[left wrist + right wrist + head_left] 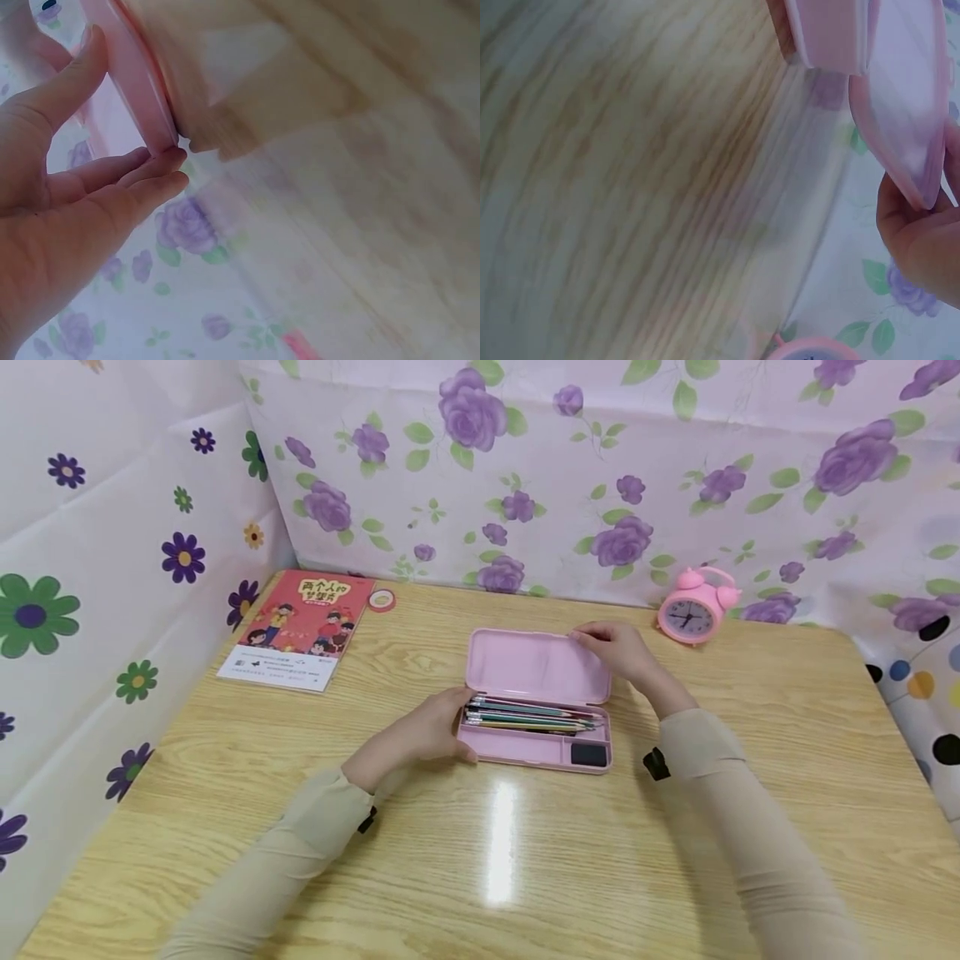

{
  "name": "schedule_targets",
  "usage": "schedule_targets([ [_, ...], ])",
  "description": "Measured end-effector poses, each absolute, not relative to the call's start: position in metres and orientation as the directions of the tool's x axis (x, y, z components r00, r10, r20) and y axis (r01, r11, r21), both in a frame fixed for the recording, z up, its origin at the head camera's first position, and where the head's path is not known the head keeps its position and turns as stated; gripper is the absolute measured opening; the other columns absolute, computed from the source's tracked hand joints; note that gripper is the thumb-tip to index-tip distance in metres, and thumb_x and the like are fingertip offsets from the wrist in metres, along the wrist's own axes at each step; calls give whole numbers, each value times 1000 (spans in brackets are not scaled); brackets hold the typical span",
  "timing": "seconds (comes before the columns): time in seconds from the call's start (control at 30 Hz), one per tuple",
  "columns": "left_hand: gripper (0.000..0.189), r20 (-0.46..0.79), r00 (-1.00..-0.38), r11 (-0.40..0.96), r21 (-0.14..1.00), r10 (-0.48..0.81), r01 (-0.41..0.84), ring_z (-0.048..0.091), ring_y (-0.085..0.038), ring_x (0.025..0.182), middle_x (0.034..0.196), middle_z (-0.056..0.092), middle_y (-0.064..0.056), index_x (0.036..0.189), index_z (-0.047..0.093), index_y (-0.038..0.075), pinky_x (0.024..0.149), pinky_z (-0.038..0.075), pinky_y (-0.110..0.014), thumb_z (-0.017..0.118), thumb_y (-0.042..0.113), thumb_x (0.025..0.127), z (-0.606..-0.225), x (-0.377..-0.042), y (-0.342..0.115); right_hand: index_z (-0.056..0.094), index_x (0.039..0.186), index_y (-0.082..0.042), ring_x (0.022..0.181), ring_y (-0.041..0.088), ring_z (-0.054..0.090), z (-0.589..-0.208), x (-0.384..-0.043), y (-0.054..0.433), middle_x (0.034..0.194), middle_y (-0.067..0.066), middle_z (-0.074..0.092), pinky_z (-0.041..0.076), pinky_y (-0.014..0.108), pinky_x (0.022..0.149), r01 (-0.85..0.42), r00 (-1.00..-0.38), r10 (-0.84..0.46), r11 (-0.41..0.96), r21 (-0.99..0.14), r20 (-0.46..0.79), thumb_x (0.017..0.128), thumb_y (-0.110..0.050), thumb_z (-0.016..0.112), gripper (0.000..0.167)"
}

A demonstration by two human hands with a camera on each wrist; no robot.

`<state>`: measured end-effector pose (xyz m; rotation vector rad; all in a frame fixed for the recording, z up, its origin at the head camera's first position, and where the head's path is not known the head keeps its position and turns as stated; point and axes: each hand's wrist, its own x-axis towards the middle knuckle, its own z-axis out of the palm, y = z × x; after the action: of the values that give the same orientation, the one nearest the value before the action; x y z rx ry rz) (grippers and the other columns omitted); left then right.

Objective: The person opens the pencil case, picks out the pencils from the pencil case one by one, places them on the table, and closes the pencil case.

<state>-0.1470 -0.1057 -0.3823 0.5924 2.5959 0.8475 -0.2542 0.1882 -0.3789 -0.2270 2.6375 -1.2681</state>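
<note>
- A wood-grain table (585, 868) is backed by a white cloth (360, 410) printed with purple roses; the left side is closed off by a cloth (112, 618) of multicoloured flowers, and dots are seen on fabric (926, 718) at the right edge.
- A streak of light is reflected in the tabletop's near half.
- A red illustrated book (298, 631) is laid at the far left, with a round red-rimmed disc (382, 601) just beside its upper corner; a pink alarm clock (690, 617) is stood at the far right.
- At the table's middle, between book and clock, a pink pencil case (517, 747) is seen open, its lid (536, 667) tipped back towards the rose cloth.
- Pencils (525, 717) are bundled in the long rear compartment, tips pointed right; a black block (588, 754) is held in the small front-right compartment.
- The case's left end is gripped between thumb and fingers of the left hand (431, 727).
- The lid's upper right corner is pinched by the right hand (618, 647).
- Both forearms are covered by beige sleeves (757, 827).
</note>
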Motion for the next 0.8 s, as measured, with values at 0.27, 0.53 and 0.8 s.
schedule_targets([
  [0.27, 96, -193, -865, 725, 644, 464, 246, 38, -27, 132, 140, 44, -16, 139, 40, 1, 111, 26, -37, 88, 21, 59, -384, -154, -107, 63, 120, -14, 122, 24, 44, -376, -271, 199, 131, 8, 53, 36, 43, 100, -20, -929, -299, 631, -775, -219, 87, -48, 59, 48],
  [0.53, 91, -196, -858, 716, 654, 474, 246, 44, -26, 127, 134, 50, -16, 135, 44, -3, 110, 30, -35, 88, 17, 59, -383, -152, -105, 67, 114, -16, 104, 20, 55, -374, -262, 194, 117, 5, 62, 45, 35, 84, -198, -931, -361, 623, -757, -54, 90, -36, 60, 32],
  [0.8, 75, -206, -847, 734, 622, 490, 273, 54, -22, 113, 118, 61, -10, 122, 55, 1, 103, 38, -33, 89, 16, 57, -377, -153, -101, 70, 101, -6, 109, 27, 55, -368, -215, 190, 113, 11, 64, 44, 45, 96, -587, -805, -466, 536, -608, 367, 84, -9, 68, 17],
])
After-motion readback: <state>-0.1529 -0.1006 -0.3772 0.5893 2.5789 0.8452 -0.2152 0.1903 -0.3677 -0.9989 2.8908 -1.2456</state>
